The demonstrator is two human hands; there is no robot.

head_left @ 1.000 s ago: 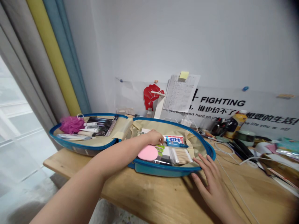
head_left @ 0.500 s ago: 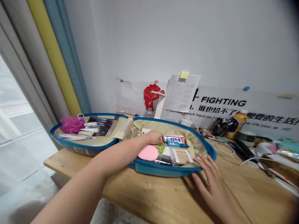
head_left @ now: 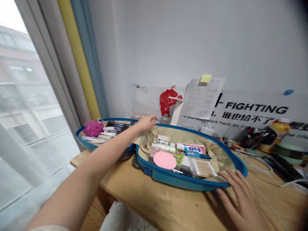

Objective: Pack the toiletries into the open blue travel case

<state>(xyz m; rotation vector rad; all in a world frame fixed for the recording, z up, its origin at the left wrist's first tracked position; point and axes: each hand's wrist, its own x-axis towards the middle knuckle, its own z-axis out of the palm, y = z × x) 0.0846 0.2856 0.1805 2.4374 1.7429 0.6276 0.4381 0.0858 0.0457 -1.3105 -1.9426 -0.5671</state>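
Observation:
An open blue suitcase [head_left: 183, 183] with a beige lining lies on the wooden desk, its two halves spread side by side. My left hand [head_left: 146, 123] reaches over the middle to the far rim, fingers stretched and slightly bent, with nothing visible in them. At the near right corner my right hand [head_left: 238, 192] rests against the rim, fingers spread. The right half holds a pink oval pad [head_left: 165, 160], a toothpaste box [head_left: 192, 148], a blue tube [head_left: 197, 155], a pack of cotton swabs [head_left: 204, 168] and a white tube [head_left: 163, 147]. My left arm partly hides the left half.
A purple bath puff [head_left: 93, 129] and small white tubes [head_left: 109, 131] lie in the left half. Behind stand a white lamp [head_left: 176, 112] and pinned papers [head_left: 204, 98]. Right of the case are a yellow bottle [head_left: 274, 134], a green-lidded jar [head_left: 290, 150] and white cables [head_left: 260, 168].
My left hand has left the items in the right half and moved to the far rim near the hinge. My right hand stays at the near right corner. The view has turned left.

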